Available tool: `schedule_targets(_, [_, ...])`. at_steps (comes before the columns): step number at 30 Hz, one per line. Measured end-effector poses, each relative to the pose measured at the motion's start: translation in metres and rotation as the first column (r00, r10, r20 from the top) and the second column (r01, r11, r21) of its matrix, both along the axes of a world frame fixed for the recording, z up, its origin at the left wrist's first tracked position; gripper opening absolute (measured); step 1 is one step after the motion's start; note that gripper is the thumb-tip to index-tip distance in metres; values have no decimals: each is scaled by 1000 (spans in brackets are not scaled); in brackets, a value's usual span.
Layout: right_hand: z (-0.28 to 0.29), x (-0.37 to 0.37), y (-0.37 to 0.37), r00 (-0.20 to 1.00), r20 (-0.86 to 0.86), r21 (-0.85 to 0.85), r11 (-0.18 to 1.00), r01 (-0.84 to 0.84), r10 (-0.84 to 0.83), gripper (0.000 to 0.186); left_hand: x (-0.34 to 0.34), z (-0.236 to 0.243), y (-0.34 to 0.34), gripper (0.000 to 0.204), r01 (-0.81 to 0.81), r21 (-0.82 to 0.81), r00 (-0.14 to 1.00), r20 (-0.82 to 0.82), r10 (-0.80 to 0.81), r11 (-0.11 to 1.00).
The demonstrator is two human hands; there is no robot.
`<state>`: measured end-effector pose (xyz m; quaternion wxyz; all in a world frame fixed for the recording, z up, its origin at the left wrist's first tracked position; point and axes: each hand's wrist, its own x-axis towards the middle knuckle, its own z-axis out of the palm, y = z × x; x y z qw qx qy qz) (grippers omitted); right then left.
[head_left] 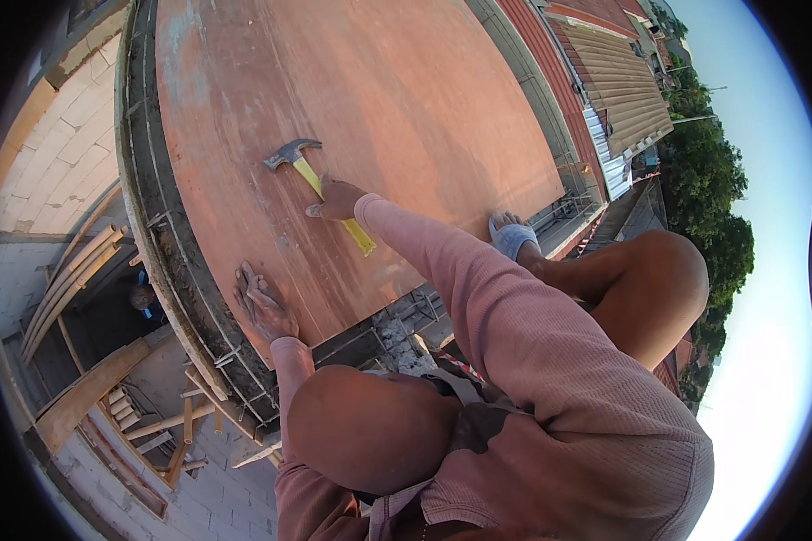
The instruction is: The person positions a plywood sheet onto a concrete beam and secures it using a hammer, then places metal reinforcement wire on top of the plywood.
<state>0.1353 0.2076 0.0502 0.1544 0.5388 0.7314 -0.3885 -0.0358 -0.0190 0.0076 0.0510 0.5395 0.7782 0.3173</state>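
Note:
A large reddish-brown board (406, 117), scuffed and streaked, fills the middle of the head view. My right hand (338, 198) is closed round the handle of a claw hammer (307, 171), which lies along the board's surface. The hammer has a dark metal head pointing to the far left and a yellow handle, whose end shows past my palm. At the board's near left edge, my left hand (266, 307) rests flat, fingers stretched out and holding nothing. Grey dust covers it.
My foot (512, 236) is on the board's right near corner. Rebar (158, 216) and a concrete rim run round the board. To the left is a drop toward block walls (68, 135) and timber poles (72, 288). Corrugated roofs (609, 77) and trees stand at right.

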Motion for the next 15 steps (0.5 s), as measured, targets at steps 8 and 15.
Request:
schedule_targets(8, [154, 60, 104, 663, 295, -60, 705, -706, 689, 68, 12, 0, 6, 41, -1, -111, 1000, -25, -2, 994])
schedule_targets(15, [257, 263, 127, 896, 443, 258, 953, -159, 30, 53, -25, -10, -21, 44, -82, -126, 966, -253, 48, 989])
